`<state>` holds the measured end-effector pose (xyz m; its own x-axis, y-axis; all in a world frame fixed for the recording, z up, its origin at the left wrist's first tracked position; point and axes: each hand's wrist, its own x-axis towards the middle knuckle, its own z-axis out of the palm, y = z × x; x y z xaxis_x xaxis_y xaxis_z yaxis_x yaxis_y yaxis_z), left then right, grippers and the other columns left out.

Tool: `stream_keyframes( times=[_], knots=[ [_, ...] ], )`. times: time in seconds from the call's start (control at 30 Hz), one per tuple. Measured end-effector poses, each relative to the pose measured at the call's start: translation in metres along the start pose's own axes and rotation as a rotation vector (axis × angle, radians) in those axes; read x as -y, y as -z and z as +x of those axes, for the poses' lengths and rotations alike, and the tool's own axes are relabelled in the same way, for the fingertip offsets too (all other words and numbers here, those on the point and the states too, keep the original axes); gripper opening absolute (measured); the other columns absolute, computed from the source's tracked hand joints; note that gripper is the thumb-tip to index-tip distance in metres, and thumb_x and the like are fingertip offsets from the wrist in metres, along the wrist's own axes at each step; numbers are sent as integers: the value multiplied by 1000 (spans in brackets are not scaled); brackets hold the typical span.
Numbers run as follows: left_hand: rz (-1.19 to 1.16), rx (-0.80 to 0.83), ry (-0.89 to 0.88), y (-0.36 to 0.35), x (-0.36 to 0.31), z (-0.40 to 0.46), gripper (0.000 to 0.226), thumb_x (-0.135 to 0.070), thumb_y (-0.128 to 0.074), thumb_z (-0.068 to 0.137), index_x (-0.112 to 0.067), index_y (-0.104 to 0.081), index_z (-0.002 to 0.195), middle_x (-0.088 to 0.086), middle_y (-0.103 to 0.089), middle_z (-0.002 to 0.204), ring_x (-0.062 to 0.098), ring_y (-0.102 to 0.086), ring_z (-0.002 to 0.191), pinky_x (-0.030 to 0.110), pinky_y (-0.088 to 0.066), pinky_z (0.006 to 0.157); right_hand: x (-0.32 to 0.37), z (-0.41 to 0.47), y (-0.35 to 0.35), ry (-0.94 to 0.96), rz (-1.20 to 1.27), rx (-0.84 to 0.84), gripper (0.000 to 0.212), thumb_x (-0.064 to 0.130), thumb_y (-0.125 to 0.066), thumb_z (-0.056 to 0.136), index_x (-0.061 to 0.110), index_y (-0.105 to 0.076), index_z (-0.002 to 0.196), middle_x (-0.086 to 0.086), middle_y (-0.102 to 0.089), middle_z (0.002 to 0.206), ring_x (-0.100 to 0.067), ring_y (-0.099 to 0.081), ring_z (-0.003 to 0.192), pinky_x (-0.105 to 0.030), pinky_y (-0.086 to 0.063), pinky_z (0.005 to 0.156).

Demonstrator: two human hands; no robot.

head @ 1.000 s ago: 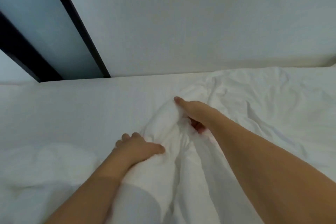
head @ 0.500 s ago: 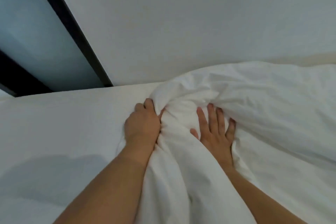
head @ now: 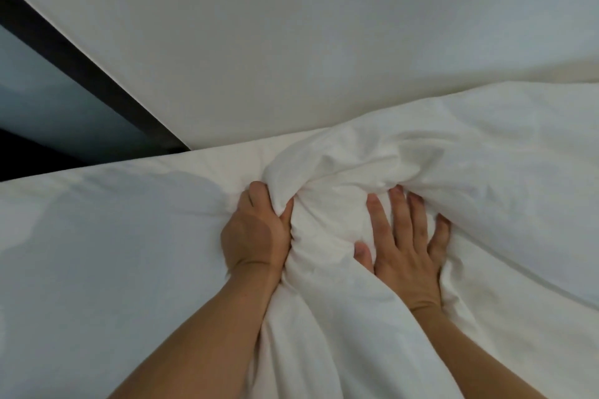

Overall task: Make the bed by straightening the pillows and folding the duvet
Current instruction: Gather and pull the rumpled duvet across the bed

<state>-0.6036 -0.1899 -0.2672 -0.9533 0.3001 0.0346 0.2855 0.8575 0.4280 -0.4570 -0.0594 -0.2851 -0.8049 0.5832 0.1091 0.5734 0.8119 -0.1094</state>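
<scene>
The duvet (head: pixel 340 185) lies bunched in a thick white ridge that runs from the bottom middle of your view up to the far edge of the bed (head: pixel 97 253), where it spreads off to the right in deep folds against the wall (head: pixel 291 42).

Your left hand (head: pixel 256 233) has a closed grip on the left side of the bunch: the fingers curl round a fold of the cloth, knuckles up, with the thumb pressed into the fabric. Your right hand (head: pixel 405 246) lies flat on the right side of the same bunch, fingers straight and spread, palm pressing down, the thumb pointing toward the left hand; it grips nothing. The two hands are near each other with a hump of cloth between them. Both forearms come in from the bottom edge, one on each side of the ridge.

To the left of the duvet the bed's sheet is smooth and lightly shadowed. Beyond it, at upper left, a dark frame (head: pixel 81 71) runs diagonally beside a pale blue-grey pane (head: pixel 39 100).
</scene>
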Motion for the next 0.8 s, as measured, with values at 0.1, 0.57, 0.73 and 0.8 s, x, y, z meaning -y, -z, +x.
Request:
stream_keyframes(
  times=[0.1, 0.57, 0.73, 0.8],
  knots=[
    [-7, -7, 20, -1, 2, 2, 90, -83, 4, 76, -14, -48, 99, 6, -60, 87, 31, -59, 69, 37, -46, 55, 3, 0, 3, 6, 6, -6, 71, 51, -36, 83, 27, -25, 149, -8, -19, 157, -29, -17, 143, -55, 4, 115],
    [1, -3, 33, 5, 1, 0, 63, -71, -25, 85, -13, -48, 97, 6, -61, 81, 32, -60, 67, 41, -49, 54, 3, -1, 3, -12, 12, 20, 71, 50, -35, 83, 27, -24, 149, -7, -18, 158, -28, -16, 144, -55, 3, 114],
    [16, 1, 48, 5, -2, 0, 63, -68, -26, 81, -13, -50, 99, 5, -62, 86, 33, -60, 68, 32, -38, 52, -1, -1, -4, -18, 46, 29, 72, 50, -34, 83, 29, -19, 150, -5, -13, 158, -25, -9, 145, -53, 7, 114],
    [18, -10, 50, 7, -1, -1, 62, -68, -27, 80, -13, -50, 99, 5, -62, 86, 33, -60, 68, 31, -36, 52, 0, -2, -6, -17, 57, 22, 71, 50, -33, 83, 29, -20, 149, -5, -14, 158, -23, -6, 145, -53, 7, 114]
  ],
)
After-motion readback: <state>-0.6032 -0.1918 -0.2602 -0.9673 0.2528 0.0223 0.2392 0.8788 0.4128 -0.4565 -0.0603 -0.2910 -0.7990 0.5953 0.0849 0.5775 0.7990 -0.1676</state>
